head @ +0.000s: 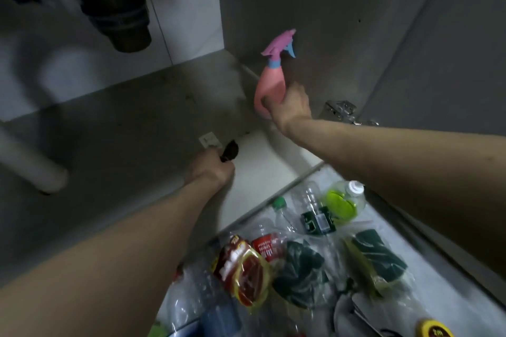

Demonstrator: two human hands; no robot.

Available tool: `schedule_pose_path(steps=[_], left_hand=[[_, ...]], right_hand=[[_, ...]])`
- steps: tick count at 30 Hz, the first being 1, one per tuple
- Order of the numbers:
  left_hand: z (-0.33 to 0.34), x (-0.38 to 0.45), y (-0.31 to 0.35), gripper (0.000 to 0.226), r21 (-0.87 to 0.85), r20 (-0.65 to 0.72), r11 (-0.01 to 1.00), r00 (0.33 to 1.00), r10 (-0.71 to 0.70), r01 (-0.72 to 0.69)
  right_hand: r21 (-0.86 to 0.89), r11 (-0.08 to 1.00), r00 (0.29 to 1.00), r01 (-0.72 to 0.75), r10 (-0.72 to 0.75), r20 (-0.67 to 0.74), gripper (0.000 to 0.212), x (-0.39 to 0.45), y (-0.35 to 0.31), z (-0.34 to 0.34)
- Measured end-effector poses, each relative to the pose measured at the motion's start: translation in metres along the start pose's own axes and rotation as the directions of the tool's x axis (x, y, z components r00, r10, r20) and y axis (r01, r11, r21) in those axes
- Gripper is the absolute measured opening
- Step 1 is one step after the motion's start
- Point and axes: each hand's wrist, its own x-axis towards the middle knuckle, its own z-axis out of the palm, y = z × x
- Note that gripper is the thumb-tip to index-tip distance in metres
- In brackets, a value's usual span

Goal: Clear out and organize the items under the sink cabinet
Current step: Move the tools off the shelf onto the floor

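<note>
While both our arms reach into the cabinet, our right hand (290,107) is wrapped around the lower body of a pink spray bottle (269,90), fingers curled on its left side and the palm against its right. That bottle stands tilted against the right cabinet wall (315,8), its pink trigger head (279,42) with blue nozzle pointing up and to the right, well above our hand.

Our left hand (209,172) is closed in a fist near the front of the cabinet floor (109,117), gripping a small dark object (230,150) that sticks out past the knuckles; we cannot tell what it is. Just beyond it a small white square (210,139) lies on the cabinet floor.

A dark drain pipe (115,8) hangs at the upper left, and a white pipe (30,161) comes down to the floor at the left.

Outside the cabinet, below our right arm, a heap lies on the kitchen floor (438,290): clear plastic bottles (309,200), a bottle with a lime-green label (342,202), a red snack wrapper (243,268), packaged green scouring sponges (375,257) and a yellow tape measure (432,330).
</note>
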Motion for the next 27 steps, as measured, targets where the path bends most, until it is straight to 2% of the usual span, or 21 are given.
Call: schedule_pose_path(steps=[3,5,9,12,15,18,23,27], left_hand=[[-0.004,0.017,0.001,0.041,-0.158,-0.042,0.985,0.997,-0.072,0.065],[-0.007,0.022,0.001,0.044,-0.186,-0.033,0.978,0.995,-0.098,0.090],[-0.011,0.023,0.002,0.046,-0.249,0.046,0.963,0.995,-0.092,0.101],[-0.018,0.020,0.006,0.051,-0.304,0.068,0.946,0.993,-0.096,0.112],[-0.024,0.014,0.011,0.059,-0.302,0.074,0.945,0.992,-0.107,0.124],[-0.027,0.002,0.013,0.056,-0.237,0.082,0.968,0.994,-0.067,0.085],[-0.033,-0.051,0.028,0.047,-0.080,0.056,0.997,0.998,-0.013,0.018],[-0.043,-0.109,0.044,0.051,-0.086,0.057,0.996,0.998,0.033,-0.028]], right_hand=[[0.057,0.998,0.999,0.000,0.003,-0.048,0.079,0.032,-0.018,0.006],[0.086,0.996,0.997,0.006,0.001,-0.079,0.078,0.048,-0.026,0.013],[0.161,0.987,0.992,0.024,-0.004,-0.125,0.049,0.056,-0.026,0.029],[0.163,0.977,0.979,0.134,-0.105,-0.177,0.043,0.037,-0.018,0.029],[0.192,0.951,0.959,0.242,-0.205,-0.195,0.037,0.007,-0.014,0.016],[0.182,0.938,0.950,0.296,-0.269,-0.159,0.033,-0.026,-0.010,-0.006],[0.170,0.938,0.953,0.302,-0.293,-0.077,0.025,-0.089,0.010,-0.055],[0.174,0.931,0.944,0.322,-0.328,0.007,0.032,-0.146,0.031,-0.105]])
